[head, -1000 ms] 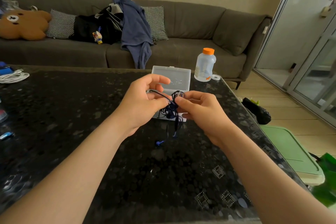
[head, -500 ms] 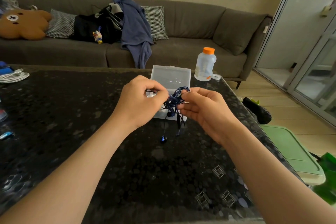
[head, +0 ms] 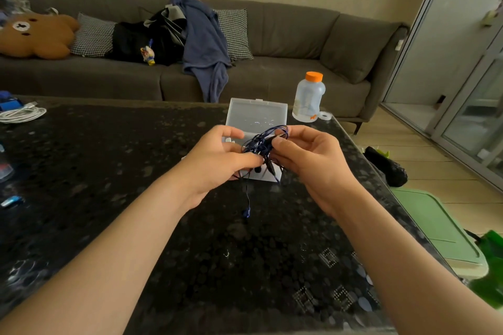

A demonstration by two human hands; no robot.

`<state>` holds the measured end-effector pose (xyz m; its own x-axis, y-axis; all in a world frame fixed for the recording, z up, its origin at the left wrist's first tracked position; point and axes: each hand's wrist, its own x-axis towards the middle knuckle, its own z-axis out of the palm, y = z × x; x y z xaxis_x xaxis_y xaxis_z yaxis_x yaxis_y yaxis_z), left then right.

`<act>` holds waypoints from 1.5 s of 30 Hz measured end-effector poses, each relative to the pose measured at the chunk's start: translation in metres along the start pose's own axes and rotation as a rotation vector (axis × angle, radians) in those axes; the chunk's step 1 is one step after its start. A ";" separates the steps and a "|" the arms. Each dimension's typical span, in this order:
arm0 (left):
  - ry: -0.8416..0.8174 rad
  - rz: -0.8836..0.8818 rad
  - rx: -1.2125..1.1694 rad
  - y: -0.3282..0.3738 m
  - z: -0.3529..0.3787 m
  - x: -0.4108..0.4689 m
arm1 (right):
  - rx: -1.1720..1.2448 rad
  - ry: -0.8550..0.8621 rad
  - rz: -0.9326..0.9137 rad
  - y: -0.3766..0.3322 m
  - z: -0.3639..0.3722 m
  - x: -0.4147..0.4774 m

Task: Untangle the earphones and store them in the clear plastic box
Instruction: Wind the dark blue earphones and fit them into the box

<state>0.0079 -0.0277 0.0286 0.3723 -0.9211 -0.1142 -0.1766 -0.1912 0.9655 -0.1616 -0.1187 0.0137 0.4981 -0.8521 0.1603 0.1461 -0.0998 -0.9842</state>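
A tangled bundle of blue earphones [head: 262, 144] is pinched between the left hand [head: 217, 160] and right hand [head: 307, 160] above the dark tabletop [head: 136, 171], in front of the open clear plastic box [head: 257, 114]. One earbud apparently dangles below.

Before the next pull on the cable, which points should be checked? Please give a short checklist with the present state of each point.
1. Both hands hold the earphones: ok. The left hand and the right hand pinch the bundle from either side.
2. Cable untangled: not ok. It is a knot of loops between the hands.
3. Clear plastic box open: ok. Its lid stands up behind the hands.
4. Room inside the box: cannot tell. Hands and cable cover its base.
5. Hanging earbud free: ok. It hangs on one strand; whether it touches the table cannot be told.
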 end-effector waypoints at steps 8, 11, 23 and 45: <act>-0.016 -0.024 -0.125 0.002 -0.003 0.000 | -0.010 0.077 0.017 0.003 0.001 0.003; 0.060 0.009 -0.155 0.002 -0.001 0.002 | -0.032 0.053 0.017 0.001 0.002 0.003; -0.105 0.013 -0.075 -0.001 -0.007 0.002 | -0.246 0.006 -0.191 0.002 0.003 -0.003; 0.230 0.565 0.345 -0.008 -0.002 0.003 | -0.511 -0.050 -0.296 0.000 0.002 -0.003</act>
<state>0.0128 -0.0284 0.0212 0.3148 -0.8235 0.4720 -0.6646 0.1638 0.7290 -0.1618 -0.1148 0.0131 0.5402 -0.7265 0.4247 -0.1387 -0.5746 -0.8066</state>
